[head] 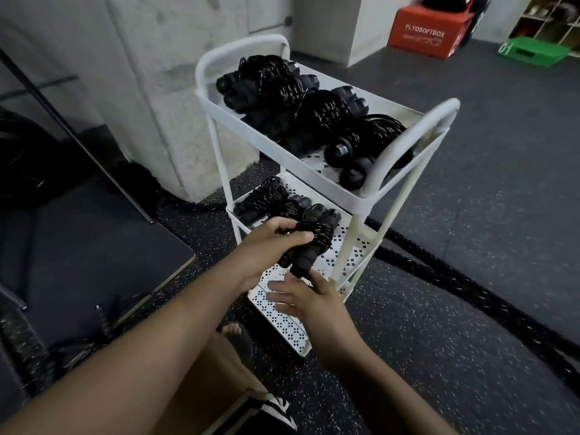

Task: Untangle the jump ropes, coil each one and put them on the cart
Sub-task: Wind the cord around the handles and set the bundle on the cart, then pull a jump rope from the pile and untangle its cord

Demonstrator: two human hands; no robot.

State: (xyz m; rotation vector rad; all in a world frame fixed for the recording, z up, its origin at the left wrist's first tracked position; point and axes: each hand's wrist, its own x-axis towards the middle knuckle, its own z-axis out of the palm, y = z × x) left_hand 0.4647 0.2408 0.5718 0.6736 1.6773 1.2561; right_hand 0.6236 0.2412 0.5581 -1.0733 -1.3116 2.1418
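A white three-tier cart stands in front of me. Its top shelf holds several coiled black jump ropes with thick foam handles. More coiled ropes lie on the middle shelf. My left hand grips a coiled black jump rope over the middle shelf, its two handles pointing down toward me. My right hand is just below, fingers spread, its thumb and forefinger at the lower end of one handle.
A thick black battle rope runs across the speckled floor right of the cart. A concrete pillar stands behind the cart. A dark padded platform lies at left. A red plyo box and green box sit far back.
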